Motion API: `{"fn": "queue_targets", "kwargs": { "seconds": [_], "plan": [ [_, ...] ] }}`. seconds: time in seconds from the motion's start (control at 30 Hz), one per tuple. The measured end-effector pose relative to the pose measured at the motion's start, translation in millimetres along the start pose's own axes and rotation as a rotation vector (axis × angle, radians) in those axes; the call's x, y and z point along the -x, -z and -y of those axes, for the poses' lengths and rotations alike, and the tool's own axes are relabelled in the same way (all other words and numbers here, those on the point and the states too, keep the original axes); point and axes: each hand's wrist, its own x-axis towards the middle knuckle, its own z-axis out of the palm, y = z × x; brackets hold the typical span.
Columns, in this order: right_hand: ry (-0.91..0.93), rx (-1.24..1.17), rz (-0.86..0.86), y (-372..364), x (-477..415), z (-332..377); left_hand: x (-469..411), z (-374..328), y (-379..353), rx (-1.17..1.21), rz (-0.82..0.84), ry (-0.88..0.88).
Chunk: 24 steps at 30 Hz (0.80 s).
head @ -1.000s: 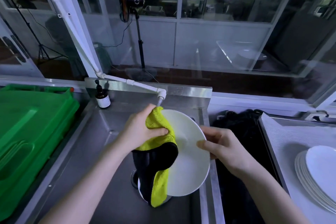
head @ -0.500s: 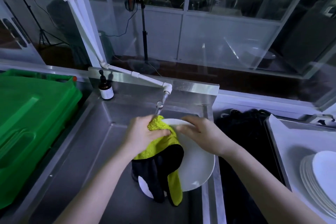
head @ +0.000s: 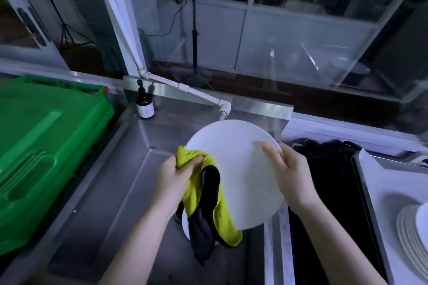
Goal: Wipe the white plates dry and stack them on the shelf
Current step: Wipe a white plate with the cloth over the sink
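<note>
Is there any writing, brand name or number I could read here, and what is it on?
Nothing here can be read.
Dark bottle: it has a pale label, too blurred to read.
White plate, yellow cloth, green bin: no markings show.

Bin left of sink, plate stack right.

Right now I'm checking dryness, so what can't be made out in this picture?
Head view:
- Plate: far side hidden by the plate itself; wetness not visible.
- Dish in the sink: mostly covered by the cloth the left hand grips.
- Plate stack: cut off by the right edge.
- Bottle label: too small to read.
</note>
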Motion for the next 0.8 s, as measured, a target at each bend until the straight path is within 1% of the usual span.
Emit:
{"fn": "queue_targets", "kwargs": {
  "seconds": [0.07,0.13,0.17,0.2,0.23,0.27,0.3,0.33,0.4,0.47,0.5,0.53,0.6,0.63,0.7,0.77,0.8],
  "plan": [
    [0.075,0.095,0.071,2,-1,4,-14,-17,4,-0.137,0.124,-0.142],
    [0.205,0.242,0.178,-1,-3,14,-22,-35,1,-0.392,0.302,-0.303],
    [0.276,0.298,0.224,-4,-4,19,-22,-41,-3,-0.502,0.384,-0.353],
    [0.332,0.323,0.249,-7,-4,22,-23,-43,-6,-0.568,0.427,-0.382],
    [0.356,0.332,0.251,-7,-5,24,-21,-43,-7,-0.581,0.433,-0.393],
    [0.347,0.327,0.234,-4,-6,24,-19,-42,-7,-0.521,0.405,-0.383],
    [0.308,0.307,0.198,0,-7,22,-16,-37,-6,-0.411,0.348,-0.342],
    [0.25,0.254,0.141,3,-7,20,-14,-28,-5,-0.285,0.254,-0.283],
    [0.073,0.047,-0.024,2,-3,14,-4,-9,-11,-0.025,0.023,-0.092],
    [-0.114,-0.206,-0.211,-15,10,12,8,8,-24,0.232,-0.178,0.166],
    [-0.18,-0.299,-0.276,-25,17,10,13,14,-28,0.302,-0.238,0.248],
    [-0.216,-0.345,-0.297,-32,24,6,15,19,-28,0.325,-0.255,0.277],
    [-0.22,-0.321,-0.192,-31,29,1,13,19,-20,0.296,-0.203,0.249],
    [-0.194,-0.286,-0.11,-24,27,0,9,18,-13,0.267,-0.183,0.212],
    [-0.129,-0.251,-0.003,-4,15,3,2,9,-2,0.21,-0.149,0.121],
    [-0.054,-0.163,0.096,11,-2,11,-3,-1,4,0.057,-0.091,-0.014],
    [0.018,-0.045,0.177,14,-9,15,-4,-8,4,-0.069,-0.049,-0.111]
  ]
}}
